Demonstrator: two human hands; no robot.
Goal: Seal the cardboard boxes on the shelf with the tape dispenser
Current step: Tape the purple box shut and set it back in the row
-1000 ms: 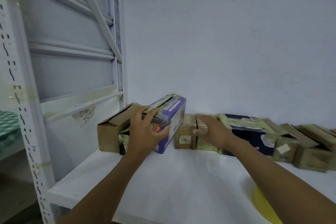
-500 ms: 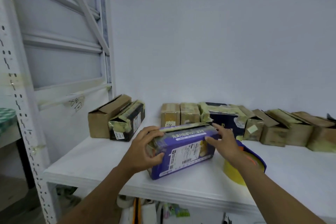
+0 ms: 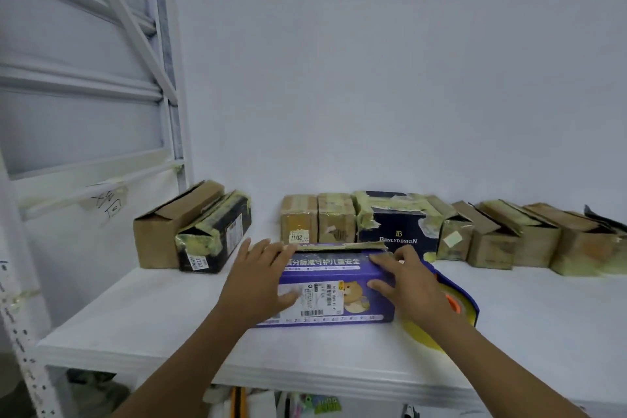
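The purple box [image 3: 330, 285] lies lengthwise at the front of the shelf [image 3: 135, 326], its top flap lifted a little along the far edge. It looks like thin printed card. It is probably light, glossy enough to slide and easy to dent, so it is best steadied at its two short ends while the flap is pressed flat.

The left hand [image 3: 258, 282] rests spread over the purple box's left end, fingers straight, thumb on the front face. The right hand [image 3: 409, 285] lies likewise over its right end, fingers relaxed, grasping nothing.

Just right of the purple box, partly under the right wrist, sits the one tape dispenser [image 3: 466, 302], a rigid blue frame best taken by that frame.

Behind the purple box to the left stand two boxes, a brown box [image 3: 159, 234] with open flaps and a taped black box [image 3: 220, 231]. Behind it to the right runs a row of at least seven boxes, a navy box [image 3: 397, 231] among them.
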